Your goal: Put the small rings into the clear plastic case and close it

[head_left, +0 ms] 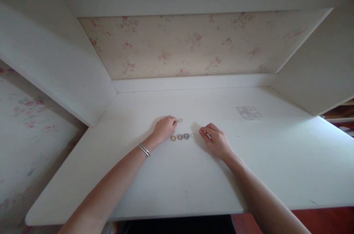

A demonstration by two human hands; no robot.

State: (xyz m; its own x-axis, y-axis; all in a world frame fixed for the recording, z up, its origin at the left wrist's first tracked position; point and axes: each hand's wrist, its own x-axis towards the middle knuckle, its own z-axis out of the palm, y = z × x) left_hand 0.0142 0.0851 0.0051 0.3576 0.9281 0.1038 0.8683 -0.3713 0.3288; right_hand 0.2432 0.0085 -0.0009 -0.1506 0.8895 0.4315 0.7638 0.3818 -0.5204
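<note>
My left hand (166, 127), with a silver bangle (144, 149) on its wrist, rests on the white desk with its fingers curled together. Just right of its fingertips lies a thin yellowish ring (180, 120). Nearer to me is a row of small rings: a yellow ring (173, 138), a brownish ring (180, 137), a grey ring (186, 136) and a thin pale ring (193, 135). To the right of this row, my right hand (217, 141) has thumb and fingers closed in a pinch. What either hand holds, if anything, is too small to make out.
A clear plastic bag (248, 113) lies flat toward the back right of the white desk (177, 182). White side panels (312, 60) and a low back ledge (193, 82) enclose the desk, with flowered wallpaper (179, 45) behind.
</note>
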